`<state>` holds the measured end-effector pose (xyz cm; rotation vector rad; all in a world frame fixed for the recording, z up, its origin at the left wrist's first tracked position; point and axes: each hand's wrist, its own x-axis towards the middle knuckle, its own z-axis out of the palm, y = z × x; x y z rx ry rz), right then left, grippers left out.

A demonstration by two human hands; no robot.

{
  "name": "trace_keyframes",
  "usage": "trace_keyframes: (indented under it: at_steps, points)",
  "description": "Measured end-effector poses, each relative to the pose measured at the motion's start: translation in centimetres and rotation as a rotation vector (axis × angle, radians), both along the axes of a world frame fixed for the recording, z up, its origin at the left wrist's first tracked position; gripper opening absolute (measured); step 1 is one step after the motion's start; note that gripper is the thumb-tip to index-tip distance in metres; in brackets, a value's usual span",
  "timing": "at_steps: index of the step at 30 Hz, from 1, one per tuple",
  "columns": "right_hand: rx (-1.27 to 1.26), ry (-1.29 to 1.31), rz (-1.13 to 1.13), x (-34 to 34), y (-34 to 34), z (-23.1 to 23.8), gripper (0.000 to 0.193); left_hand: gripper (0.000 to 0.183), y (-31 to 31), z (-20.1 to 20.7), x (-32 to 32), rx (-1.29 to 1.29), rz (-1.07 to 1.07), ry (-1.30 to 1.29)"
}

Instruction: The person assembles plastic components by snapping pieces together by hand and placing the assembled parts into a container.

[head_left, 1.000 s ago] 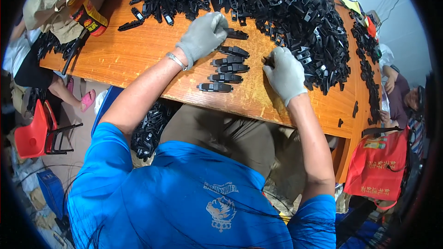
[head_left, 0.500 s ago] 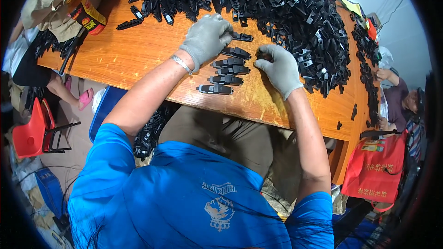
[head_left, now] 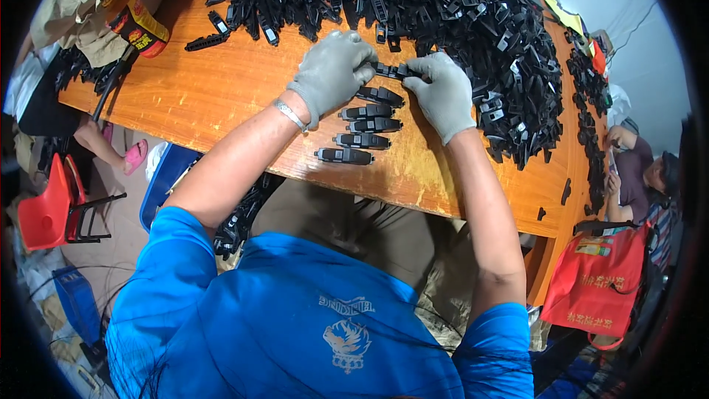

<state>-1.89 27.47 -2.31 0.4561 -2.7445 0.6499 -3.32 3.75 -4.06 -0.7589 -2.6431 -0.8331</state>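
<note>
Both of my hands wear grey gloves and meet over the wooden table [head_left: 244,103]. A black plastic part [head_left: 391,70] lies between them. My left hand [head_left: 332,70] has its fingers closed on the left end of it. The thumb and fingers of my right hand [head_left: 443,92] pinch its right end. Just below, nearer to me, several similar black parts [head_left: 369,111] lie flat in a column, roughly parallel. The lowest black part [head_left: 344,156] sits closest to the table's front edge. My fingers cover both ends of the held part.
A large heap of black plastic pieces [head_left: 509,66] spreads over the table's far side and right. At the far left stands a black and red jar [head_left: 140,26]. A red bag [head_left: 594,281] hangs by the right edge; another person [head_left: 639,166] sits beyond it. A red chair [head_left: 48,203] is at left.
My right hand has moved up and left onto the right end of the black part. My left hand stays at its left end. The column of parts lies as before.
</note>
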Motion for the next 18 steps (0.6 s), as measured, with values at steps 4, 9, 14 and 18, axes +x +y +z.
trace_keyframes:
  at_steps: [4,9,14,18]
  points:
    - [0.019,-0.038,0.072,-0.9,-0.7,0.0,0.018,0.019,0.6,-0.7,0.1,0.012,-0.017,0.01]
    - [0.084,-0.056,0.144,-1.7,-1.0,0.6,0.018,0.02,0.7,-0.8,-0.7,0.03,-0.046,0.004]
    - [-0.164,-0.22,0.218,0.5,2.5,0.6,0.034,0.028,-0.3,0.8,0.0,0.001,-0.165,-0.145]
    - [-0.352,-0.223,-0.036,5.2,3.9,0.3,0.029,0.061,1.9,2.2,5.0,-0.093,-0.07,-0.089]
